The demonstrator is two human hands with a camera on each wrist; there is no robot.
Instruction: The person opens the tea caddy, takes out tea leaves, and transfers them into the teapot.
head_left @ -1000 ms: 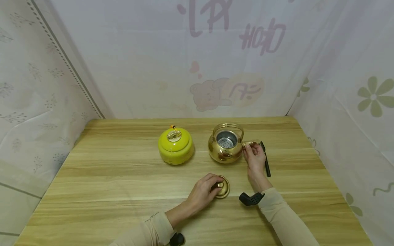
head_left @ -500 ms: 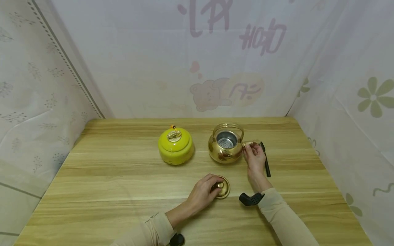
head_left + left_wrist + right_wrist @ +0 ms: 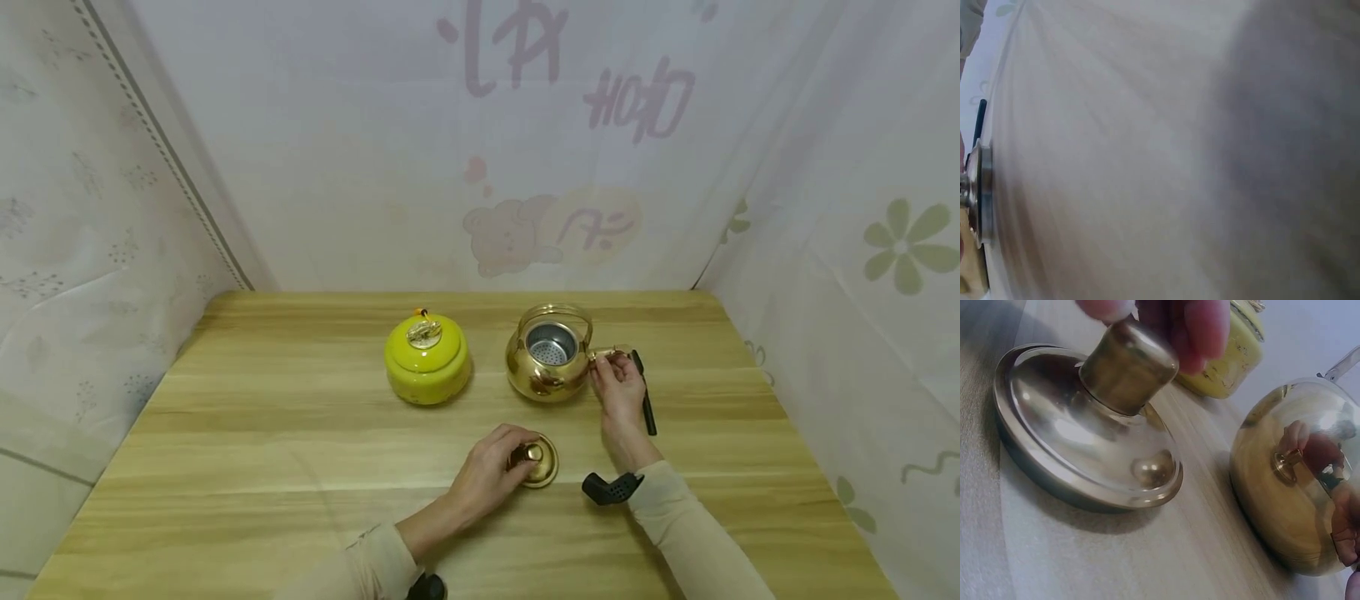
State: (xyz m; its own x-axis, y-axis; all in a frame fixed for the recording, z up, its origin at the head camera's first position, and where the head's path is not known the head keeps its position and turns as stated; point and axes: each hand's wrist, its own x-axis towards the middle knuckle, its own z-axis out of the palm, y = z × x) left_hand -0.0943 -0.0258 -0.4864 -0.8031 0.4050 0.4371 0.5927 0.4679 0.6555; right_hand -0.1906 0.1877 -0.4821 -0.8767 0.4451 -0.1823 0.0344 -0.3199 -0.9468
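Left hand is pinching the knob of the gold kettle lid – it's flat on the wooden table, near the front. Right hand pinches the spout of the open gold kettle; a yellow lidded jar sits left of it.

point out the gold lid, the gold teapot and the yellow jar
gold lid point(image 3: 542, 461), head view, on its rim right of the knob
gold teapot point(image 3: 542, 379), head view, on the front of its belly
yellow jar point(image 3: 427, 375), head view, on its front wall
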